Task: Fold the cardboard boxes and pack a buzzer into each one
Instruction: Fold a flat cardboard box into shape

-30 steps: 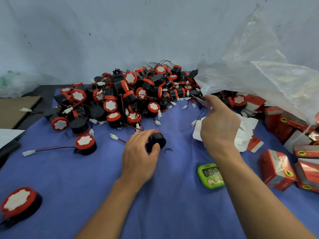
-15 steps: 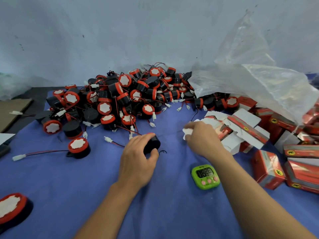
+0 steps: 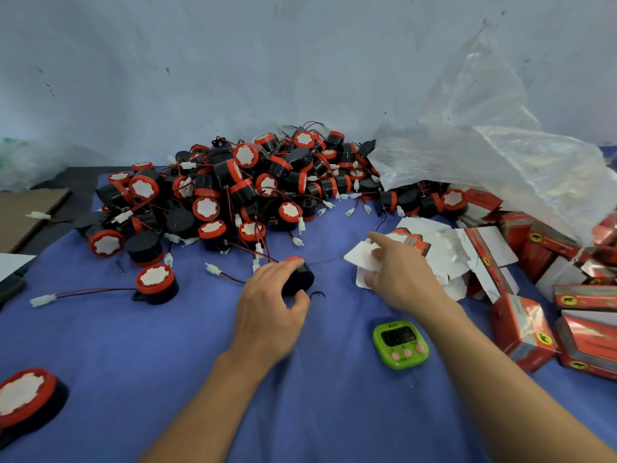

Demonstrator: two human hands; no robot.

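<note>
- A blue cloth (image 3: 167, 362) covers the table.
- A clear plastic bag (image 3: 500, 155) lies over the far right corner.
- A heap of red-and-black buzzers (image 3: 253, 182) sits at the far middle.
- Folded red boxes (image 3: 521, 329) crowd the right edge; flat box blanks (image 3: 444, 252) lie beside them.
- The right hand (image 3: 404, 279) pinches one white flat blank (image 3: 359, 257) at the pile's near edge.
- The left hand (image 3: 267, 305) cups a single black buzzer (image 3: 300, 279) on the cloth.
- A green timer (image 3: 400, 344) rests near the right wrist.
</note>
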